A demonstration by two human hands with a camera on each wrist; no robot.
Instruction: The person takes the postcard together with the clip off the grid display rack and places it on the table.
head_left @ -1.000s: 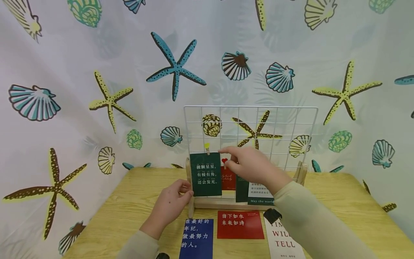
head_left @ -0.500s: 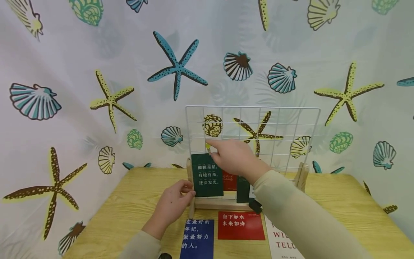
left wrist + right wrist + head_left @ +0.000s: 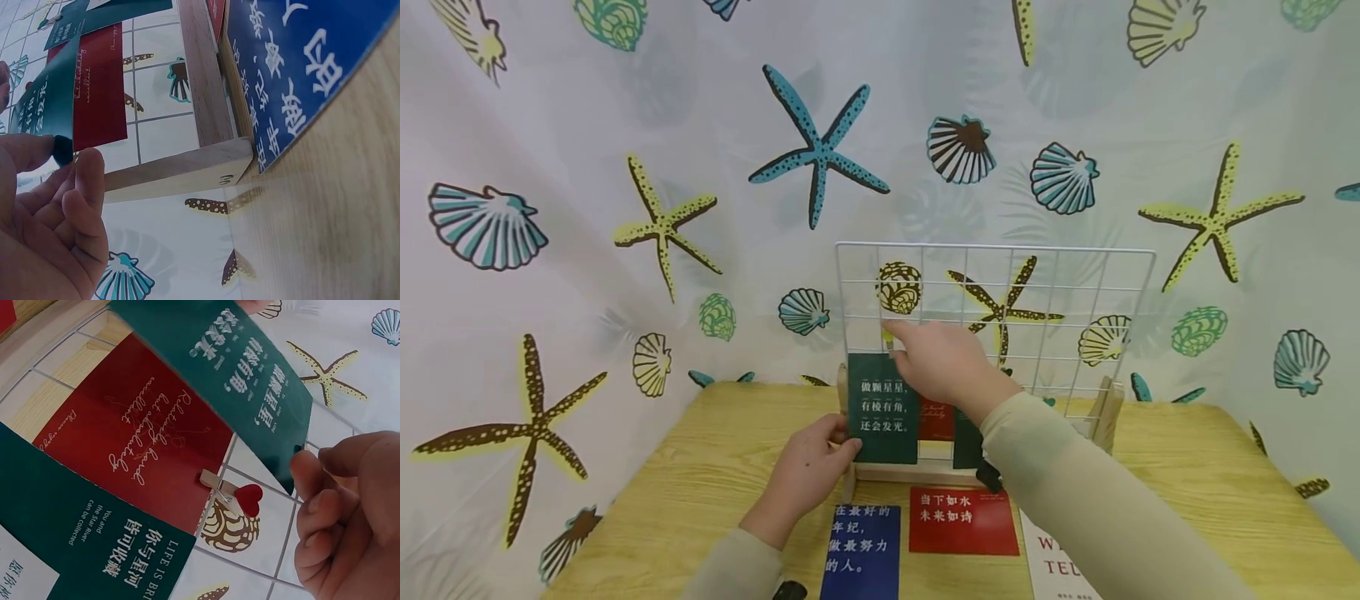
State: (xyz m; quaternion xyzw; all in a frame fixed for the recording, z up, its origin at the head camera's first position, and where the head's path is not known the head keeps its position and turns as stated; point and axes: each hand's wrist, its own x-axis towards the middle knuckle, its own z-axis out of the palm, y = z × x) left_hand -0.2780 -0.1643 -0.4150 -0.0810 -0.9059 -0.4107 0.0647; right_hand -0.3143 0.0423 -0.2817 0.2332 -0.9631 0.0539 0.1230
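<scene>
A white wire grid (image 3: 996, 317) stands in a wooden base (image 3: 206, 81) on the table. A dark green card (image 3: 883, 408) hangs at its left from a yellow clip (image 3: 887, 337). My right hand (image 3: 897, 342) pinches that clip at the card's top edge, fingers curled. In the right wrist view its fingertips (image 3: 306, 469) close at the dark green card (image 3: 219, 369), and the clip is hidden. My left hand (image 3: 844, 437) pinches the card's lower left corner, with thumb and finger of the left hand (image 3: 65, 156) on the card (image 3: 37, 112).
A red card (image 3: 144, 450) with a heart clip (image 3: 240, 494) and another green card (image 3: 967, 437) hang beside it on the grid. A blue card (image 3: 857, 550), a red card (image 3: 962, 521) and a white card (image 3: 1060, 567) lie on the wooden table (image 3: 1187, 483). A seashell curtain hangs behind.
My right hand has moved left from the red heart clip to the yellow clip above the dark green card. My left hand has kept its hold on the card's corner.
</scene>
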